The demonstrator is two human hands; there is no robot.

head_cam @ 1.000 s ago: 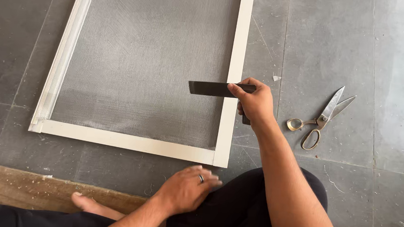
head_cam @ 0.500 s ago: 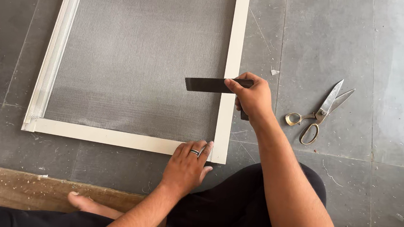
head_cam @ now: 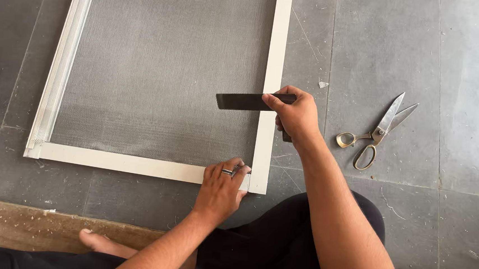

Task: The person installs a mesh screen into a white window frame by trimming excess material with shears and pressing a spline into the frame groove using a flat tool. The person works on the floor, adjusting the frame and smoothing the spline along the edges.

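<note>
A white window frame (head_cam: pixel 270 69) with grey mesh screen (head_cam: pixel 166 62) lies flat on the grey tiled floor. My right hand (head_cam: pixel 296 117) grips a flat dark metal blade (head_cam: pixel 240 101) that reaches left over the mesh, just above the frame's right rail. My left hand (head_cam: pixel 221 188), with a ring on one finger, presses its fingertips on the frame's near right corner (head_cam: pixel 256 183).
Large metal scissors (head_cam: pixel 378 130) lie open on the tiles to the right of my right hand. My legs in dark trousers and a bare foot (head_cam: pixel 103 242) rest at the bottom, over a rough brown strip of floor (head_cam: pixel 14 224).
My left hand has moved forward from my knee onto the near right corner of the frame. The right hand and blade have stayed over the right rail.
</note>
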